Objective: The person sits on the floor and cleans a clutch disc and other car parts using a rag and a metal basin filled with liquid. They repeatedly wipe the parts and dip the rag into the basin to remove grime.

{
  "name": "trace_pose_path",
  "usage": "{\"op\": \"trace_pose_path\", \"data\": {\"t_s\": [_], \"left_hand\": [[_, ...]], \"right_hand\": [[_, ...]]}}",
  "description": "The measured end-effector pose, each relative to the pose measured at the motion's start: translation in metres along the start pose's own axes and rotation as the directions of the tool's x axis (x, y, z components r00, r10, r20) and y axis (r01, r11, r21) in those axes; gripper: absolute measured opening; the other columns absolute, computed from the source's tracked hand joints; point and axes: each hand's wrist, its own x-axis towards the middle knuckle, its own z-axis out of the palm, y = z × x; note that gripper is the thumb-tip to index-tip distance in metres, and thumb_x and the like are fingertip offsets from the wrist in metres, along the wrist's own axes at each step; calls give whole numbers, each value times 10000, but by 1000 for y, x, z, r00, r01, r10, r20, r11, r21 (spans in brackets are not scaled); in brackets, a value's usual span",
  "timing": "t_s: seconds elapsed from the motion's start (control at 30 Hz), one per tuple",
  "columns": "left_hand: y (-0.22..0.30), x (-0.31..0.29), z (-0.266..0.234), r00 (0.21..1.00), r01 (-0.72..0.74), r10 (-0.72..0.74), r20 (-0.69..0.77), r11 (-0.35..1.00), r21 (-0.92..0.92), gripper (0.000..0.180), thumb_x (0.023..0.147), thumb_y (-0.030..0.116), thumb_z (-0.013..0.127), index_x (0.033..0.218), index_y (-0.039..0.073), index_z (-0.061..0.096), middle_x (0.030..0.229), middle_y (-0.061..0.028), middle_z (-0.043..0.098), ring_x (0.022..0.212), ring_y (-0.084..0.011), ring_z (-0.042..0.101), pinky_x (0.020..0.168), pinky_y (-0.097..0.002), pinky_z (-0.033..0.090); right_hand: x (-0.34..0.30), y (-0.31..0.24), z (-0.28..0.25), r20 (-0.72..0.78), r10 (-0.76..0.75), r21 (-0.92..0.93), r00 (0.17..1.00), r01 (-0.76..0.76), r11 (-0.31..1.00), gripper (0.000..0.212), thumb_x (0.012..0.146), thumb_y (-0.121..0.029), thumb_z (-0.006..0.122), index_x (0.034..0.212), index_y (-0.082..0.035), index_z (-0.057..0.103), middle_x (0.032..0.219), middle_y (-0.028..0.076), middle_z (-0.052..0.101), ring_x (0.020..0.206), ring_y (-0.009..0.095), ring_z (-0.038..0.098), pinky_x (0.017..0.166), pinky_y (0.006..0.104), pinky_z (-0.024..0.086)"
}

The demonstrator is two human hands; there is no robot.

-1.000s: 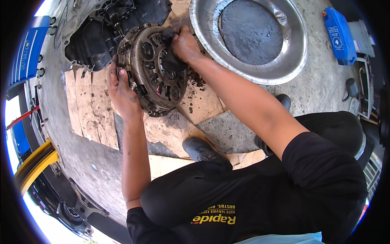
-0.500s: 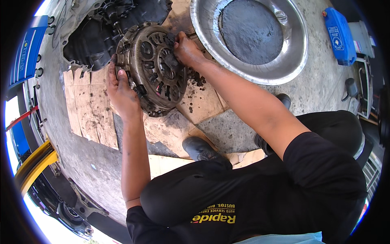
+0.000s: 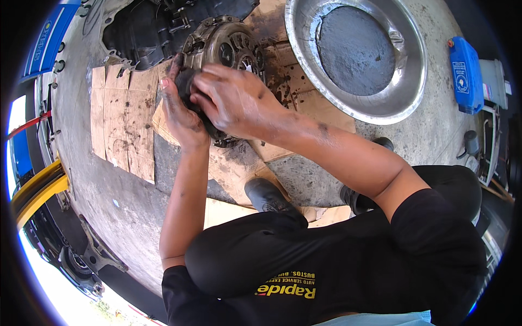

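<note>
A greasy round clutch pressure plate [image 3: 204, 50] stands tilted on its edge over the cardboard, its slotted face turned to the right. My left hand [image 3: 184, 120] grips its near-left rim, with the thumb and fingers raised along the side. In my right hand [image 3: 231, 100] is a dark, blackened rag [image 3: 186, 81], pinched and pressed against the plate's near-left rim beside my left fingers. My right hand and wrist hide the lower part of the plate's face.
A dark, open gearbox housing [image 3: 144, 38] lies behind the plate. Stained cardboard [image 3: 125, 122] covers part of the concrete floor. To the right stands a metal basin [image 3: 410, 89] with murky grey liquid, and beyond it a blue jug [image 3: 466, 76]. My boot [image 3: 266, 196] is close below.
My right hand has moved with the rag from the plate's slotted face, leftward and nearer, to its outer rim by my left hand. The whole view has shifted slightly.
</note>
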Motion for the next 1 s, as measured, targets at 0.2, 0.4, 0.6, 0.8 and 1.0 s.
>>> {"op": "trace_pose_path", "data": {"t_s": [0.2, 0.4, 0.6, 0.8, 1.0], "left_hand": [[2, -4, 2, 1000, 11, -10, 9, 991, -133, 659, 1091, 482, 307, 1443, -54, 458, 1367, -159, 565, 1263, -234, 538, 1115, -367, 388], [-1, 0, 1, 1000, 1, -3, -21, 998, -68, 640, 1099, 465, 294, 1461, -39, 451, 1353, -144, 574, 1246, -218, 545, 1097, -342, 403], [5, -9, 2, 1000, -10, 10, 2, 999, -46, 599, 1096, 413, 353, 1439, -63, 473, 1368, -176, 562, 1245, -244, 543, 1096, -357, 396], [5, -12, 4, 981, -194, 186, 57, 936, 292, 466, 1067, 240, 474, 1418, -66, 489, 1371, -165, 552, 1242, -221, 525, 1100, -340, 376], [-1, -6, 0, 982, -189, 179, 61, 946, 262, 410, 1061, 166, 471, 1405, -55, 509, 1346, -145, 571, 1213, -199, 541, 1089, -330, 384]], "right_hand": [[46, 24, -12, -53, 213, 92, 976, -208, 974, 209, 985, -220, 584, 1058, -50, 682, 918, 117, 702, 810, 311, 707, 785, 422, 578], [15, -11, -8, 70, 194, 95, 978, -200, 975, 212, 916, -104, 635, 1066, 46, 636, 881, 169, 655, 763, 291, 708, 633, 359, 596], [-12, -11, -25, 233, 53, 235, 971, -109, 966, 222, 875, -90, 643, 1090, -38, 637, 963, 146, 635, 941, 329, 681, 792, 424, 573], [-26, 27, -40, 401, -112, 356, 909, -42, 933, 318, 882, -92, 693, 1192, -123, 628, 1080, 109, 609, 1034, 341, 644, 846, 440, 549], [-38, 71, -56, 600, -239, 380, 763, -9, 925, 321, 934, -177, 667, 1248, -138, 609, 1129, 103, 622, 1092, 316, 635, 910, 407, 545]]}}
